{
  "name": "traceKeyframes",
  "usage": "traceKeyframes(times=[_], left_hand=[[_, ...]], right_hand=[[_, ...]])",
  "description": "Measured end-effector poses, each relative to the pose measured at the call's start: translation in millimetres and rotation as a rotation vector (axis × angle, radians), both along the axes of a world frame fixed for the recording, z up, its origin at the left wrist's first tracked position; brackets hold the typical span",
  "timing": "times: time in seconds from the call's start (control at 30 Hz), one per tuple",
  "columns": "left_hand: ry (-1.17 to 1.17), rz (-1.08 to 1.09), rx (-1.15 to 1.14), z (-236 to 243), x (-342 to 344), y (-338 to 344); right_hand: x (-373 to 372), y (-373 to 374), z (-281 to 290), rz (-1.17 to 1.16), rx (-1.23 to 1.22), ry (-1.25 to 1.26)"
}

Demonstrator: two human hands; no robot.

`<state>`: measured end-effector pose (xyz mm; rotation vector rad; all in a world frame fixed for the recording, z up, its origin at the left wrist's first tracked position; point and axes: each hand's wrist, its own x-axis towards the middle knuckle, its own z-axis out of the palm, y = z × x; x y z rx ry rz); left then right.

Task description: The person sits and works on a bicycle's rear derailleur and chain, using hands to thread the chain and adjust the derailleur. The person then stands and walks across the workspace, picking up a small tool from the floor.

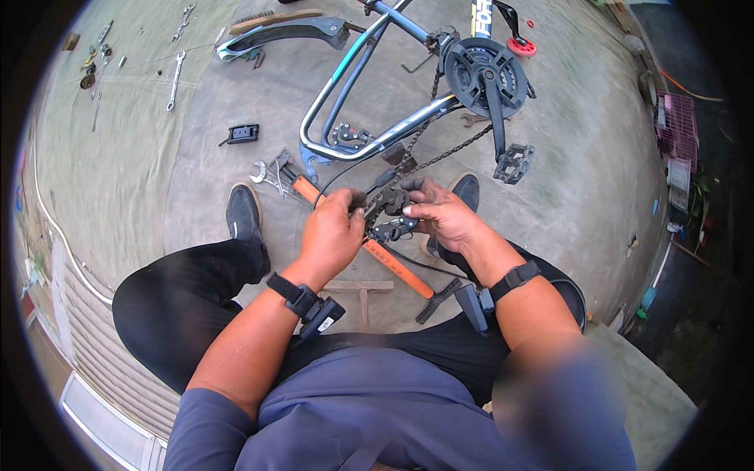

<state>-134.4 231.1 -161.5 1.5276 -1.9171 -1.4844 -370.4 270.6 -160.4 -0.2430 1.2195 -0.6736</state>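
My left hand (336, 231) is closed around the left side of a black rear derailleur (391, 216), with part of the chain (459, 149) running into it. My right hand (436, 210) grips the derailleur from the other side, thumb pressed on its upper part. A thin black cable trails around and below the mechanism. Just beneath my hands lies a long orange-handled tool (397, 275) on the floor. Above them, a blue-and-silver bicycle frame (318, 114) rests on its side with a black crankset (481, 74) and pedal (514, 165).
Wrenches (264, 174), a folded black tool set (243, 133), a dark fender (283, 35) and several small tools at the upper left lie on the grey floor mat (212, 173). My shoes flank the work. A pink wire cage (675, 129) stands at the right edge.
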Motion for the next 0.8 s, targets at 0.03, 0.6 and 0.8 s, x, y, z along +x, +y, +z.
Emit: traceKeyframes(times=[0.03, 0.6, 0.8], left_hand=[[-0.008, -0.039, 0.001, 1, 0, 0], [0.709, 0.140, 0.825, 2, 12, -7], [0.711, 0.185, 0.826, 7, 10, -8]], right_hand=[[0, -2, 3, 0.003, -0.009, -0.007], [22, -18, 39, -0.060, -0.048, 0.012], [25, -20, 39, 0.048, -0.085, 0.151]])
